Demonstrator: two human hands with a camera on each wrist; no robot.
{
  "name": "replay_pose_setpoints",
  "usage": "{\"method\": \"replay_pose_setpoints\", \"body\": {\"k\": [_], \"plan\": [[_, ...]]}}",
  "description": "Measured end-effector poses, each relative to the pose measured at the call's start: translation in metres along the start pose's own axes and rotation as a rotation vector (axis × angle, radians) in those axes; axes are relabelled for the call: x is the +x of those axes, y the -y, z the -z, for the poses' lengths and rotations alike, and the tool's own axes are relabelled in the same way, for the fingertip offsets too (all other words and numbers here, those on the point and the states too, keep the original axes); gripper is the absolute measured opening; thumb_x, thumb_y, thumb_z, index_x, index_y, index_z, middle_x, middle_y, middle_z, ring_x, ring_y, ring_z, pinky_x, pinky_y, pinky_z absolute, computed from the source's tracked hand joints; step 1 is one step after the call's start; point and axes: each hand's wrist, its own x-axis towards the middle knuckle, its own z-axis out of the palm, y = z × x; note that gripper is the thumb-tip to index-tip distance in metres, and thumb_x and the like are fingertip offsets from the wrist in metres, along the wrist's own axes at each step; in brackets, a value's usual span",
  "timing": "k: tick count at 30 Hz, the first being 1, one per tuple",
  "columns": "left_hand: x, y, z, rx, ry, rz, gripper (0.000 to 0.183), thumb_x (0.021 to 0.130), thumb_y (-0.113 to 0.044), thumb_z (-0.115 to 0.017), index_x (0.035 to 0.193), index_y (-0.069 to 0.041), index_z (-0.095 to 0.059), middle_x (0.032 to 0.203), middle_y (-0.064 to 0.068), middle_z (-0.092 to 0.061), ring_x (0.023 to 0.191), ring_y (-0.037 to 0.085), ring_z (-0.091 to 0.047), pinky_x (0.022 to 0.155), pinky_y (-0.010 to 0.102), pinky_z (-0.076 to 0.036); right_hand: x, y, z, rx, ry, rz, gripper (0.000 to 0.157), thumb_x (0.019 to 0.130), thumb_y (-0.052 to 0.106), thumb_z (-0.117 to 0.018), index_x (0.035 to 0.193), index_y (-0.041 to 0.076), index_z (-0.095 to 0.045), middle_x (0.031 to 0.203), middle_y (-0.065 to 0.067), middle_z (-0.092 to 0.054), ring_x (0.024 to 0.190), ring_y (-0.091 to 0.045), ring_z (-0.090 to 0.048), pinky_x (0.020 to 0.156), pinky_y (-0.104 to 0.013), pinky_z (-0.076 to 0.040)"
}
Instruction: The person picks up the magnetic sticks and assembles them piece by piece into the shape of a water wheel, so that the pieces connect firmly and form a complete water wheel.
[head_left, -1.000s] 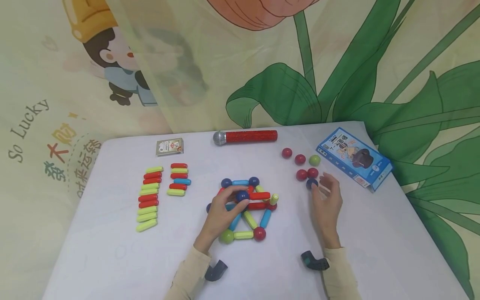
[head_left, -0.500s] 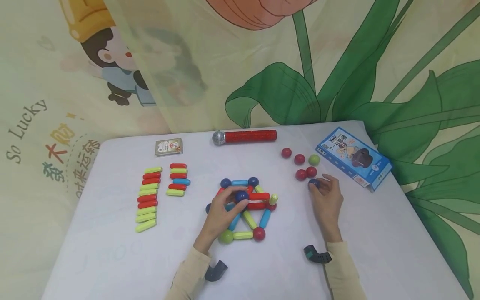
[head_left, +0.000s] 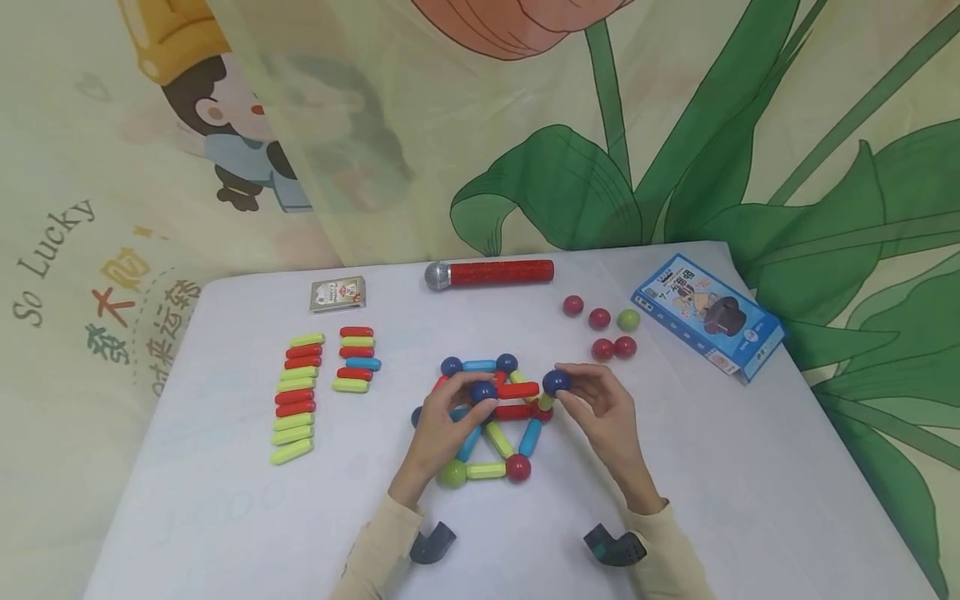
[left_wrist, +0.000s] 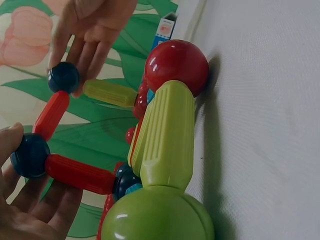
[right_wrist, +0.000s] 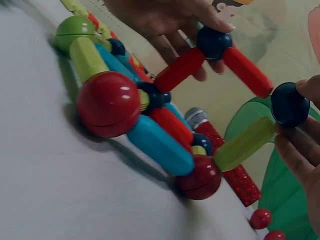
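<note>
Rods and balls form a connected frame at the table's middle, its near edge a yellow-green rod (head_left: 487, 471) between a green ball (left_wrist: 157, 217) and a red ball (head_left: 518, 467). My left hand (head_left: 438, 425) holds a raised dark blue ball (head_left: 482, 390) between thumb and fingers. Two red rods run from that ball, one slanting down to the base, one (right_wrist: 247, 71) reaching right. With thumb and fingertips my right hand (head_left: 609, 427) pinches another dark blue ball (right_wrist: 290, 105) at this rod's end. A standing yellow-green rod (right_wrist: 246, 144) has its top close to that ball; contact is unclear.
Loose rods lie in two columns on the left (head_left: 296, 407) (head_left: 356, 364). Several red balls (head_left: 602, 349) and a green ball (head_left: 628, 320) sit at back right, beside a blue box (head_left: 708, 317). A red microphone (head_left: 501, 272) and a card box (head_left: 338, 293) lie along the back.
My right hand has picked up the dark blue ball beside the loose red balls and carried it left to the frame. The left hand has kept its hold in place.
</note>
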Motion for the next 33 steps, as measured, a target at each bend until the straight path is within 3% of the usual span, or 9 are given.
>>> {"method": "replay_pose_setpoints", "body": {"k": [5, 11, 14, 16, 19, 22, 24, 28, 33], "plan": [[0.0, 0.002, 0.0, 0.005, -0.004, -0.008, 0.035, 0.09, -0.008, -0.066, 0.123, -0.001, -0.058, 0.126, 0.014, -0.06, 0.116, 0.028, -0.059, 0.097, 0.046, -0.048, -0.002, -0.007, -0.008, -0.004, 0.025, -0.019, 0.039, 0.082, -0.019, -0.06, 0.119, -0.011, -0.051, 0.116, -0.028, -0.056, 0.105, -0.006, -0.062, 0.091, -0.018, -0.049], [0.003, 0.03, -0.001, 0.0, -0.004, -0.003, 0.038, 0.089, -0.011, -0.067, 0.126, -0.007, -0.057, 0.129, 0.01, -0.059, 0.118, 0.026, -0.058, 0.098, 0.046, -0.047, -0.001, -0.007, -0.009, 0.001, 0.034, -0.042, 0.037, 0.087, -0.011, -0.059, 0.123, -0.007, -0.051, 0.118, -0.024, -0.057, 0.105, -0.008, -0.062, 0.092, -0.019, -0.048], [0.003, 0.039, 0.008, -0.017, -0.016, -0.011, 0.037, 0.092, -0.014, -0.064, 0.129, -0.012, -0.056, 0.13, 0.006, -0.059, 0.12, 0.022, -0.057, 0.1, 0.044, -0.046, -0.002, -0.007, -0.007, -0.003, 0.019, -0.058, 0.033, 0.091, -0.006, -0.057, 0.124, -0.006, -0.051, 0.118, -0.023, -0.057, 0.107, -0.01, -0.062, 0.091, -0.019, -0.049], [0.002, 0.042, 0.021, -0.016, -0.071, -0.001, 0.035, 0.094, -0.016, -0.061, 0.129, -0.014, -0.056, 0.128, 0.005, -0.06, 0.119, 0.019, -0.057, 0.1, 0.04, -0.046, -0.003, -0.008, -0.004, -0.007, 0.002, -0.071, 0.031, 0.093, -0.003, -0.056, 0.124, -0.005, -0.051, 0.118, -0.023, -0.057, 0.107, -0.01, -0.062, 0.09, -0.02, -0.05], [-0.002, 0.048, 0.05, 0.015, -0.222, 0.049, 0.032, 0.095, -0.018, -0.061, 0.126, -0.015, -0.057, 0.125, 0.002, -0.062, 0.118, 0.014, -0.056, 0.099, 0.029, -0.047, -0.005, -0.013, 0.002, -0.025, -0.016, -0.078, 0.03, 0.095, -0.001, -0.054, 0.124, -0.006, -0.05, 0.118, -0.024, -0.057, 0.107, -0.008, -0.062, 0.09, -0.019, -0.049], [-0.008, 0.056, 0.081, 0.175, -0.382, 0.088, 0.03, 0.092, -0.013, -0.064, 0.122, -0.013, -0.059, 0.121, 0.001, -0.063, 0.115, 0.015, -0.057, 0.096, 0.029, -0.048, -0.007, -0.017, 0.008, -0.038, -0.024, -0.087, 0.03, 0.096, 0.0, -0.052, 0.124, -0.009, -0.049, 0.118, -0.027, -0.056, 0.106, -0.009, -0.064, 0.089, -0.019, -0.05], [-0.013, 0.063, 0.099, 0.329, -0.428, 0.108, 0.032, 0.09, -0.007, -0.066, 0.121, -0.009, -0.059, 0.12, 0.006, -0.063, 0.115, 0.02, -0.057, 0.097, 0.036, -0.048, -0.008, -0.02, 0.011, -0.038, -0.034, -0.098, 0.029, 0.096, 0.0, -0.051, 0.124, -0.01, -0.048, 0.117, -0.028, -0.056, 0.105, -0.011, -0.064, 0.088, -0.019, -0.05], [-0.02, 0.076, 0.122, 0.59, -0.342, 0.186, 0.037, 0.087, -0.001, -0.066, 0.123, -0.005, -0.057, 0.12, 0.014, -0.059, 0.116, 0.032, -0.052, 0.098, 0.051, -0.045, -0.008, -0.021, 0.013, -0.034, -0.065, -0.12, 0.028, 0.097, 0.0, -0.051, 0.123, -0.01, -0.049, 0.116, -0.027, -0.058, 0.103, -0.011, -0.065, 0.086, -0.019, -0.051], [-0.023, 0.081, 0.129, 0.694, -0.206, 0.306, 0.039, 0.088, -0.003, -0.066, 0.126, -0.006, -0.055, 0.118, 0.016, -0.056, 0.114, 0.034, -0.05, 0.096, 0.053, -0.046, -0.007, -0.021, 0.012, -0.031, -0.073, -0.144, 0.027, 0.097, 0.001, -0.051, 0.123, -0.008, -0.052, 0.116, -0.026, -0.058, 0.102, -0.008, -0.065, 0.085, -0.019, -0.052]]}}
